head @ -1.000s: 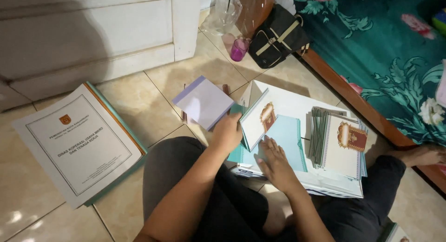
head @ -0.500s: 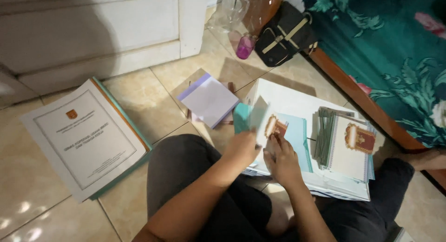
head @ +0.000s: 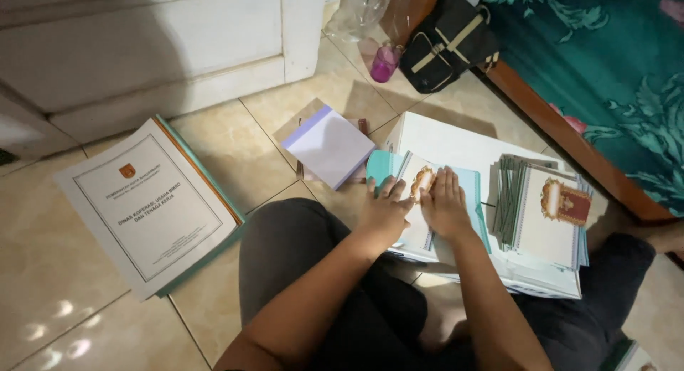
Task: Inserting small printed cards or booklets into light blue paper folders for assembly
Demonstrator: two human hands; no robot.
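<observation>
I sit on a tiled floor with both hands on a white card (head: 420, 182) printed with a gold and red emblem. That card lies on teal sheets (head: 470, 193) atop a large white paper stack (head: 463, 143). My left hand (head: 385, 210) presses the card's left side, fingers spread flat. Flat on the card's right side rests my right hand (head: 445, 203), fingers together. A stack of similar emblem cards (head: 548, 214) sits just to the right.
A white notepad with a purple edge (head: 328, 146) lies left of the papers. At far left lies a thick white and green document bundle (head: 149, 203). A black bag (head: 449, 39), a pink bottle (head: 385, 61) and a teal floral bedcover (head: 613, 64) are behind.
The card was held up and folded between both hands; now it lies flat on the teal sheets with both palms pressing it down.
</observation>
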